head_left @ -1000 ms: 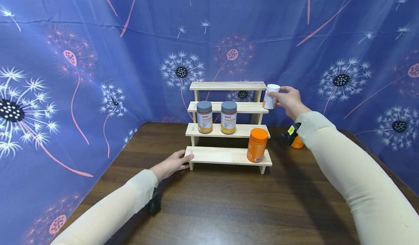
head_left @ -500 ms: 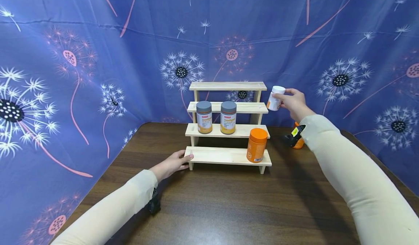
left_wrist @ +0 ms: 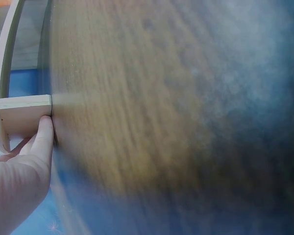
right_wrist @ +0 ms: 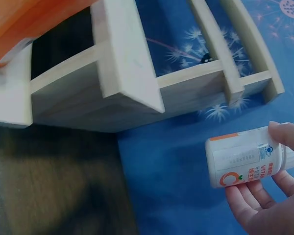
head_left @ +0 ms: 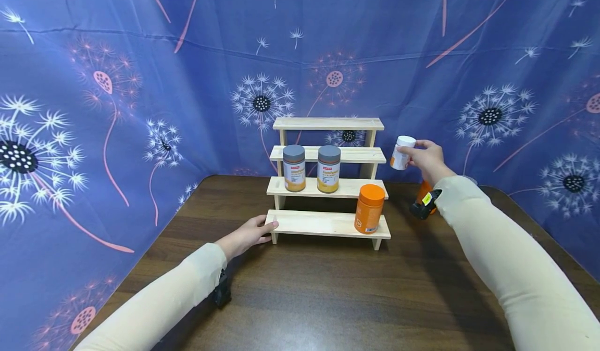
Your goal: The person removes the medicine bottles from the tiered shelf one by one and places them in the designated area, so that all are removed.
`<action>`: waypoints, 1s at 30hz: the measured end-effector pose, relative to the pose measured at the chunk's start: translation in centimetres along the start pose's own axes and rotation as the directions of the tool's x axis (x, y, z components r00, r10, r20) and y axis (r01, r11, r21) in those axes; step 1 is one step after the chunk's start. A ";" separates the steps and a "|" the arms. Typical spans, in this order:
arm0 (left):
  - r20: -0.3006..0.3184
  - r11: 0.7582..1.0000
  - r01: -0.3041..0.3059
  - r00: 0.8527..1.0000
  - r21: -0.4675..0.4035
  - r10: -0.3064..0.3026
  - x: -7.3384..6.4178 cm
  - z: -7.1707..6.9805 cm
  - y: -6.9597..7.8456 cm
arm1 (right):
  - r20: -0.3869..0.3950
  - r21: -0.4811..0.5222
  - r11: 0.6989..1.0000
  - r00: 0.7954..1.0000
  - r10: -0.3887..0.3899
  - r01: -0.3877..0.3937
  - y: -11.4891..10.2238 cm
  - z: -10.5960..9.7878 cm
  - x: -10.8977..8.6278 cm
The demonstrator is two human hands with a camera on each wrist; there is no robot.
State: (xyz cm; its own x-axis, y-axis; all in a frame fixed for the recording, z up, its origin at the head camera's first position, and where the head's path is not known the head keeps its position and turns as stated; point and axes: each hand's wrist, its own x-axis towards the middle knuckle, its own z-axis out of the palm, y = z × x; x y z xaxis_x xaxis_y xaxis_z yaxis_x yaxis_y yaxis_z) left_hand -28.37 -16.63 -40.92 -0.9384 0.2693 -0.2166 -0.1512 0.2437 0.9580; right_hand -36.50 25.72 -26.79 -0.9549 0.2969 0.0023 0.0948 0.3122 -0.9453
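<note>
My right hand [head_left: 427,159] pinches a white pill bottle [head_left: 401,154], tilted, in the air just right of the stepped wooden shelf. In the right wrist view, the bottle [right_wrist: 245,155] shows an orange logo and red lettering, with thumb and fingers around its cap end. At the left end of the shelf's lowest step [head_left: 314,223], my left hand [head_left: 250,234] grips the edge. The left wrist view has its fingers [left_wrist: 45,129] against the end support. An orange jar [head_left: 369,210] stands on the right of that step. Two grey-lidded jars [head_left: 294,170] stand one step up.
The shelf's top two steps [head_left: 328,124] rise behind the jars. Partly hidden by the right wrist, an orange object [head_left: 424,189] stands on the brown table [head_left: 323,293]. Blue dandelion-print cloth [head_left: 187,106] hangs behind and at the sides.
My right hand has carried the white pill bottle away from the right end of the third step, moving right and down. The left hand keeps its place on the shelf.
</note>
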 end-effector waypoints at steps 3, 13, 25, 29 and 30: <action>0.005 1.000 -0.004 1.000 -0.002 0.004 0.0 0.0 0.0 | 0.000 -0.022 1.000 1.000 0.000 0.000 0.7 0.0 0.0; 0.001 1.000 -0.014 1.000 0.006 0.014 0.0 -0.1 -0.2 | -0.013 -0.045 0.999 1.000 0.025 -0.026 2.8 0.3 0.2; 0.000 1.000 -0.002 1.000 0.006 0.002 0.0 -0.1 -0.1 | -0.052 -0.078 0.997 0.998 0.023 -0.028 5.4 1.0 -0.1; 0.000 1.000 0.000 1.000 0.018 0.000 -0.1 0.0 0.0 | -0.051 -0.061 0.998 0.998 0.029 -0.032 6.0 1.1 -0.2; 0.002 1.000 -0.003 1.000 0.020 0.003 -0.1 0.0 0.0 | -0.050 -0.065 0.997 0.998 0.030 -0.033 6.2 1.1 -0.3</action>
State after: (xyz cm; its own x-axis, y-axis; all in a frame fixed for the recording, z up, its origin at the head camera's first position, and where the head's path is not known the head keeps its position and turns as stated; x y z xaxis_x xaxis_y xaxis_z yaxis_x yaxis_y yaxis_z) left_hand -28.29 -16.71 -40.93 -0.9382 0.2719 -0.2143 -0.1424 0.2612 0.9547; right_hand -35.95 26.54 -33.03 -0.9362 0.3513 -0.0094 0.1444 0.3604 -0.9216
